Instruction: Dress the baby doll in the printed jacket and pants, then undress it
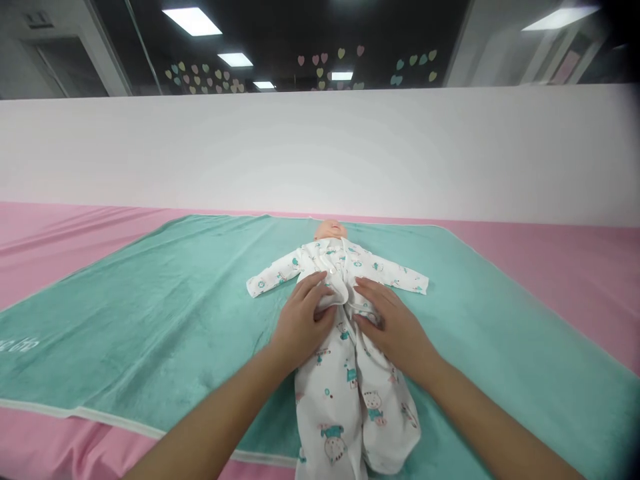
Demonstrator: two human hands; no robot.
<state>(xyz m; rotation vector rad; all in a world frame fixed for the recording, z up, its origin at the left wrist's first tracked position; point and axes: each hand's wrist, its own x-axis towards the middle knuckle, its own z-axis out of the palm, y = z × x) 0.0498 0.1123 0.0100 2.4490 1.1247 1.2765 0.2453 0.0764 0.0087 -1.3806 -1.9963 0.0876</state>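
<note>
A doll (331, 230) lies on its back, head at the far end, arms spread sideways. It wears a white printed baby top (333, 253) and matching baby pants (333, 400). My left hand (306, 320) is curled at the top's lower edge, with bunched cloth between its thumb and fingers. Opposite it, my right hand (393, 323) rests on the other side of the hem, thumb and fingers apart against the fabric. Both hands cover parts of the doll's waist. The top's front flaps overlap between my hands. The pant legs stretch toward me, and their ends run out of view.
A teal blanket (165, 320) with a pale border lies beneath the doll. Pink cloth (565, 287) shows around it. Behind stands a low white wall (320, 153), with dark glass (330, 27) and heart stickers above.
</note>
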